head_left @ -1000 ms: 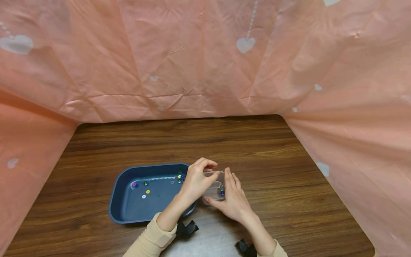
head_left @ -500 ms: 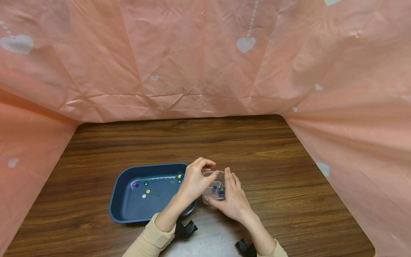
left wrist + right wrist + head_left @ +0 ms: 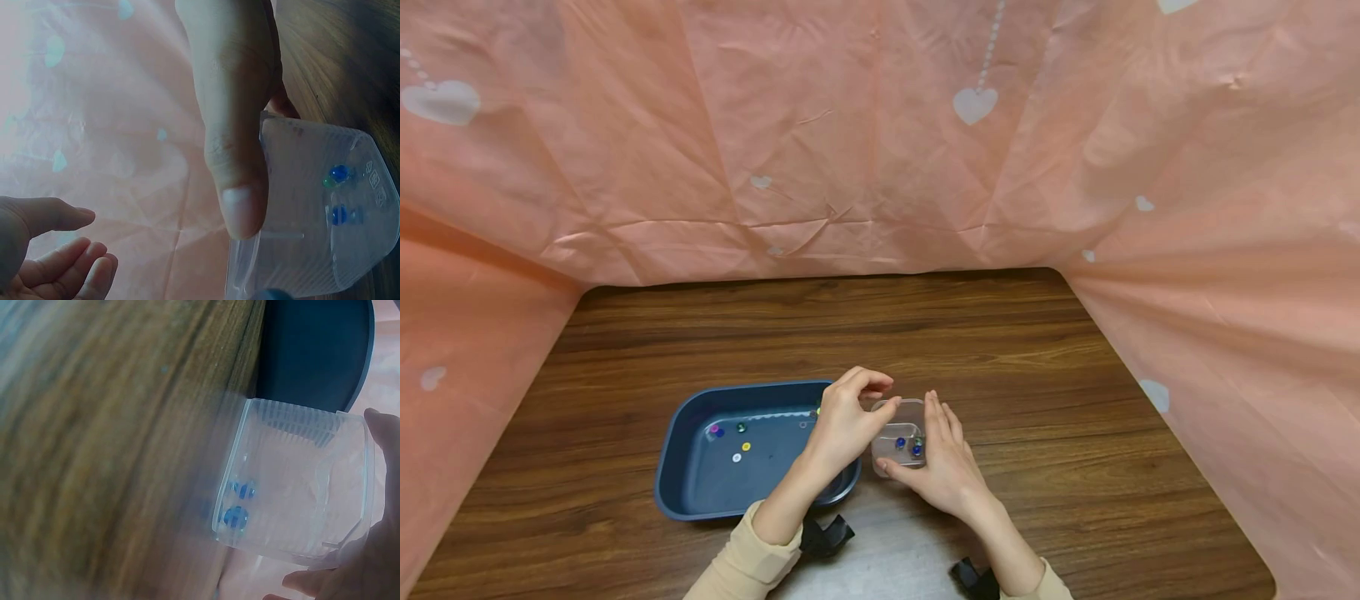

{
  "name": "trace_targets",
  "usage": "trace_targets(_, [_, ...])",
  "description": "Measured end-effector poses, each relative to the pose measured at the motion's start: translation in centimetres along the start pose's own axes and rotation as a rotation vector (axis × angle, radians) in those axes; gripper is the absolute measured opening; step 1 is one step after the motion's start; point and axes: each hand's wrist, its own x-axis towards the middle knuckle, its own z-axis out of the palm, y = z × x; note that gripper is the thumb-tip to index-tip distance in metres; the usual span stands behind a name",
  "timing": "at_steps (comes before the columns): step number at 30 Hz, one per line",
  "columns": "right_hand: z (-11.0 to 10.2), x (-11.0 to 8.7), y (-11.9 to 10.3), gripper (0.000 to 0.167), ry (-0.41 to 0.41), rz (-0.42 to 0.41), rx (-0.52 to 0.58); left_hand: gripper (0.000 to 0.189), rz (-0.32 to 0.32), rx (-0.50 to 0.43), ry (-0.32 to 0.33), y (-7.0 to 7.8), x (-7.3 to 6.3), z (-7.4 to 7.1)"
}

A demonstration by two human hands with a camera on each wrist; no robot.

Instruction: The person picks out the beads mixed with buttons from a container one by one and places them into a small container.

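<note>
In the head view, my right hand (image 3: pixel 947 467) holds a small clear plastic box (image 3: pixel 300 187) with straight fingers along its right side. The thumb rests on the near rim. Inside on the box floor lie two blue marbles (image 3: pixel 339 172) and a green marble (image 3: pixel 328 182). My left hand (image 3: pixel 850 417) hovers just left of the box's rim, partly over the dark blue tub (image 3: pixel 767 483). Its thumb and loosely curled fingers are apart, with nothing between them in the left wrist view.
Left in the tub lie a yellow button (image 3: pixel 746 447), a white button (image 3: pixel 737 458), a green marble (image 3: pixel 742 427) and a few other small pieces. The left forearm covers the tub's right end. A pink curtain (image 3: pixel 865 167) surrounds the wooden table (image 3: pixel 1037 350).
A second blue marble has appeared in the clear box, dropped from my left hand, and has shifted slightly. The left hand has since drawn back left. My right hand has stayed in place.
</note>
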Motion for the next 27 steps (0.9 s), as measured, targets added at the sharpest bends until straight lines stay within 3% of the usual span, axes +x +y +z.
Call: trace_targets(27, [0.0, 0.1, 0.1, 0.118, -0.009, 0.013, 0.014, 0.018, -0.022, 0.038, 0.053, -1.0, -0.5, -1.6])
